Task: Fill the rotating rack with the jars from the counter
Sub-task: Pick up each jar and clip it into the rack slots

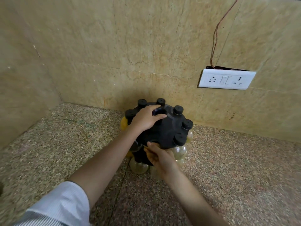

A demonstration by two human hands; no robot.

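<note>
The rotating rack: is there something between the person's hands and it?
Nothing visible. The left hand rests on top of the rotating rack, fingers by its central hole. The right hand touches its near lower edge, beside the clear jars.

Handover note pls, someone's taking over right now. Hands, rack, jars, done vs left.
Left hand: palm down on top of the rotating rack, fingers at its centre hub.
Right hand: at the rack's near edge, by an empty-looking slot; it is blurred, so a held jar cannot be confirmed.
Rack stands in the corner of the counter, near the wall.
Done: black jar caps fill most top slots; clear jars hang around the sides.
Left: the near slot by the right hand looks open. No loose jars show on the visible counter; the rack's far side is hidden.
</note>
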